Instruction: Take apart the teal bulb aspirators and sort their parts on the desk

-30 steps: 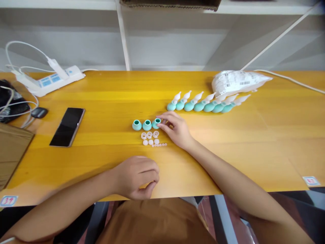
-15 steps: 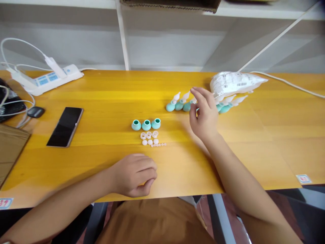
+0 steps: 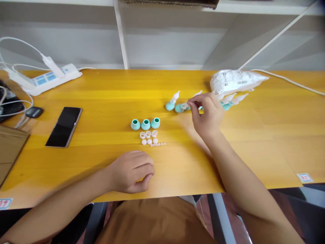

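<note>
Pinching right hand (image 3: 207, 114): nozzle (image 3: 184, 106) of teal bulb (image 3: 178, 108), right of centre
Left hand (image 3: 132, 171): loosely curled, grip unclear, lower centre

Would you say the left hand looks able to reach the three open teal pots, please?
Probably yes: the left hand lies curled nearby, though white rings and discs sit between it and the pots, so reaching over seems necessary.

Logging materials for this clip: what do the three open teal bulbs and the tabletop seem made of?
Open teal bulbs: probably rubber or soft plastic, smooth satin finish, with thick rounded rims. Tabletop: likely wood or wood-look laminate, faintly streaked, glossy where light reflects.
</note>
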Demonstrator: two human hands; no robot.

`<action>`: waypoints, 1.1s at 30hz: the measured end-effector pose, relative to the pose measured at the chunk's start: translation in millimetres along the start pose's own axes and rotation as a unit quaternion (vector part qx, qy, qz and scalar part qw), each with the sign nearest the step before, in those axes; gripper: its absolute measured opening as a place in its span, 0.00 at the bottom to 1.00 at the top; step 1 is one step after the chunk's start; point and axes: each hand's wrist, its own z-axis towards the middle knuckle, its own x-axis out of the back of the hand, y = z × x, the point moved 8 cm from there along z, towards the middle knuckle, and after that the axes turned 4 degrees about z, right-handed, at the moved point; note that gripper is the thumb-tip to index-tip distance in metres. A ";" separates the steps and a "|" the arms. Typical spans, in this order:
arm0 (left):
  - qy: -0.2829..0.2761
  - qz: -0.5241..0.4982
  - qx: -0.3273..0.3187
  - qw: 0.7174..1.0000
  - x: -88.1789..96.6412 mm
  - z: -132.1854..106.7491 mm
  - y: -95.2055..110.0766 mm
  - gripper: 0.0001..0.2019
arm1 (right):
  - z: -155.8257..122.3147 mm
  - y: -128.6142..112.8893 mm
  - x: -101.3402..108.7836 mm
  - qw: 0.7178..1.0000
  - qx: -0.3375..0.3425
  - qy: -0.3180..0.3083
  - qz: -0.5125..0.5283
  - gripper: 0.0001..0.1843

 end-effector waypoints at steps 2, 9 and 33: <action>0.021 -0.005 0.008 1.000 2.9 -0.4 -2.2 0.08 | 1.1 -7.4 12.0 0.999 -0.007 0.042 0.017 0.05; 0.139 0.025 0.089 0.986 25.5 -9.4 -18.7 0.15 | -9.6 -25.0 15.8 0.941 -0.125 0.087 0.303 0.13; 0.157 -0.177 0.232 0.944 28.5 -4.6 -40.7 0.15 | -49.6 -121.7 -33.5 0.889 -0.020 -0.210 0.405 0.13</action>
